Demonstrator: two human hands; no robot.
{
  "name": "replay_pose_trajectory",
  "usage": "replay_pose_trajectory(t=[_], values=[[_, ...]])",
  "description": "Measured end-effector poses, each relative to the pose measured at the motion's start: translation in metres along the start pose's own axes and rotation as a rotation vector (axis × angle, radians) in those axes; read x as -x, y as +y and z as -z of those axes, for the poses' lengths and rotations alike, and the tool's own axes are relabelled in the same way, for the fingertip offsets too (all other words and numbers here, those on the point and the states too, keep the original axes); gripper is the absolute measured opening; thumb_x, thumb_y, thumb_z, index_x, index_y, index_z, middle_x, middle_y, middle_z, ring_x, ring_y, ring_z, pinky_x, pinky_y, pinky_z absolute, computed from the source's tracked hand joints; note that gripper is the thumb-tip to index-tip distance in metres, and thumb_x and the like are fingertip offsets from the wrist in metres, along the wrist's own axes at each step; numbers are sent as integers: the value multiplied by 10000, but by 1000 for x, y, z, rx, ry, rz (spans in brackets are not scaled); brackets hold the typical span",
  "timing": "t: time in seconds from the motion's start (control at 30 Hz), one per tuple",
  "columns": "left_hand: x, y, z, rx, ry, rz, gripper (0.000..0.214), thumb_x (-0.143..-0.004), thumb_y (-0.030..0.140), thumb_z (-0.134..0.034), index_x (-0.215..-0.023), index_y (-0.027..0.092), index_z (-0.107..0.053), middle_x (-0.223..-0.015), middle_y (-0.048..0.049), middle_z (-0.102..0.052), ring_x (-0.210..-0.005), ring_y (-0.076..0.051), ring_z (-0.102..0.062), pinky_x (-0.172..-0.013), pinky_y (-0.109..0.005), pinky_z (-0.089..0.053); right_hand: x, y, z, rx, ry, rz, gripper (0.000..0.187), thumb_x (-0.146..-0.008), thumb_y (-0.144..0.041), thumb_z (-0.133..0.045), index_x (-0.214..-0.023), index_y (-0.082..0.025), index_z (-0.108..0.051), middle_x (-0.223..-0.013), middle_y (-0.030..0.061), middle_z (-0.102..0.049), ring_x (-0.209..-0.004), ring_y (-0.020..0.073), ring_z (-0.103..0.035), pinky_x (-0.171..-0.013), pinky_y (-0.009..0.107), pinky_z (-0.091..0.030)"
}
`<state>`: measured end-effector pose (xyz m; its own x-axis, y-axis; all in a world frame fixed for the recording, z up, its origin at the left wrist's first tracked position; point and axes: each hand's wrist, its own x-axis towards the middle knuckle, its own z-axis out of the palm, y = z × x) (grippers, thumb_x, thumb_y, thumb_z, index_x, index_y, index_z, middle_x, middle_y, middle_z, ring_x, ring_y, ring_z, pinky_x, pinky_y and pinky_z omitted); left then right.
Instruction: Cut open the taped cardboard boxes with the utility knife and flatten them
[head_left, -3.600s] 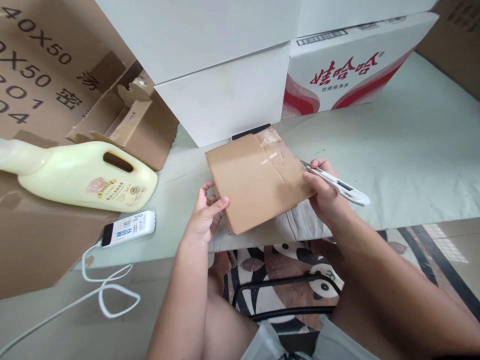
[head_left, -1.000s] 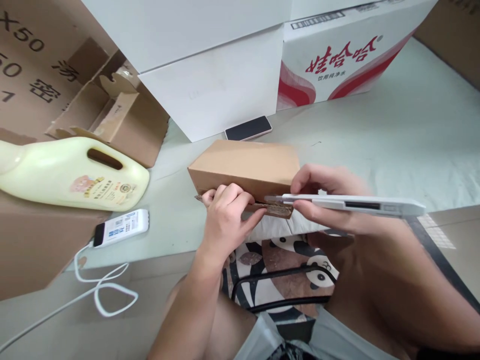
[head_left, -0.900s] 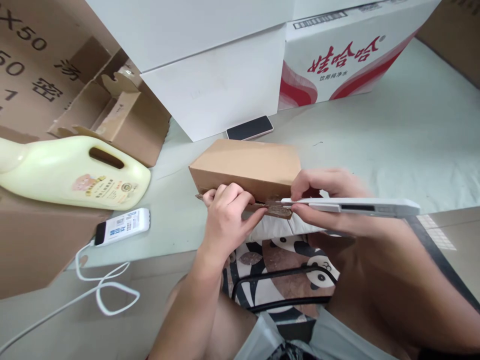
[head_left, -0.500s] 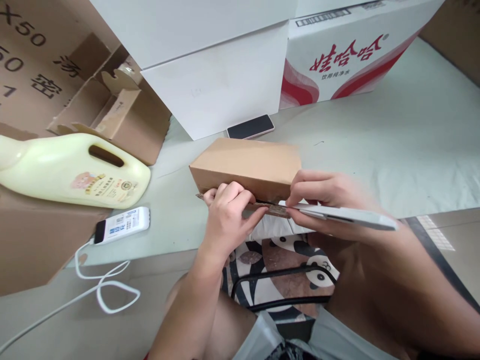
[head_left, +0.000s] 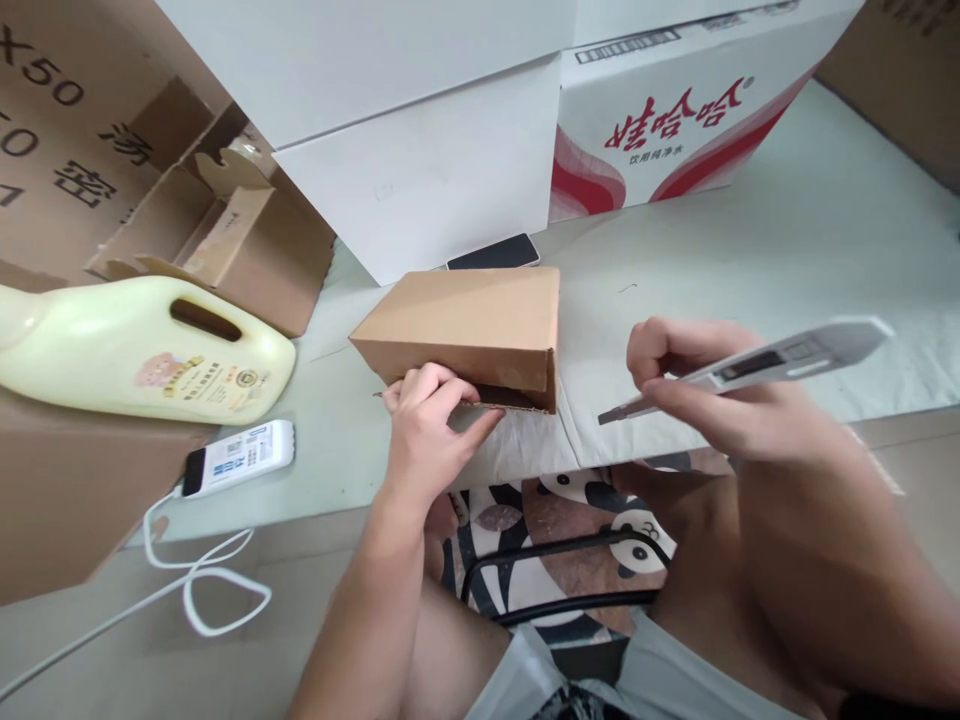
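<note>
Drawing back from the near edge of the smooth, rectangular brown cardboard box (head_left: 457,305) since half a second ago, the right hand (head_left: 697,375) is now standing clear of it at about 4 o'clock. Its fingers are closing round one slim utility knife (head_left: 780,358) with a hard, glossy white handle; the thin grey metal blade is pointing toward 8 o'clock, touching no cardboard.

On the near side of the box, at 6 o'clock, the left hand (head_left: 427,430) is gripping a corrugated, rough-edged flap, thumb and fingers pinching with hardly any gap. The box is lying on a desk (head_left: 787,230) spread with creased pale green cloth, and a dark slit is showing above the flap.

One flat black-faced phone (head_left: 495,252) is resting just beyond the box at 12 o'clock. One white carton with red print (head_left: 667,140) is standing at 2 o'clock. Around 9 o'clock, one pale yellow plastic bottle (head_left: 142,350) with a looped handle is lying on its side; at 8 o'clock, one white oblong device (head_left: 247,455) is trailing one looping white cable (head_left: 187,575). One open-topped brown cardboard box (head_left: 274,260) is sitting at 10 o'clock.
</note>
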<state>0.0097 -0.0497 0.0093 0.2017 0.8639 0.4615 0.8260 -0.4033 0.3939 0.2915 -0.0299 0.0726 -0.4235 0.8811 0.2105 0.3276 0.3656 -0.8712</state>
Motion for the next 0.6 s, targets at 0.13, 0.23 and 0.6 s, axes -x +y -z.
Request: replay_pose_trajectory(t=[0.13,0.23,0.6], values=[[3,-3,-1,31,107,-61,323,-889,500,-731,-758,217,-649,-873,-40,-670,-843,-224,-646,-868,-435,-377,-6,9,-14,-242,296,-36,107,-751,-154,-590,-705,-242,-550,-632,-15,-514,-562,137,-474,-502,288,-371],[0,-8,2,169,285,18,316,-907,501,-700,-779,222,-622,-1002,-69,-717,-975,-251,-687,-913,-442,-446,-12,16,-23,-442,514,24,141,-726,-127,-589,-735,-258,-536,-640,-33,-487,-543,131,-475,-514,295,-385],[-17,-49,20,996,491,694,469,-881,710,-554,-1028,282,-680,-1285,-67,-707,-1315,-282,-608,-1024,-416,-565,-25,51,-37,-282,346,-426,150,-759,-276,-660,-893,-218,-696,-842,38,-675,-644,150,-563,-510,284,-345]])
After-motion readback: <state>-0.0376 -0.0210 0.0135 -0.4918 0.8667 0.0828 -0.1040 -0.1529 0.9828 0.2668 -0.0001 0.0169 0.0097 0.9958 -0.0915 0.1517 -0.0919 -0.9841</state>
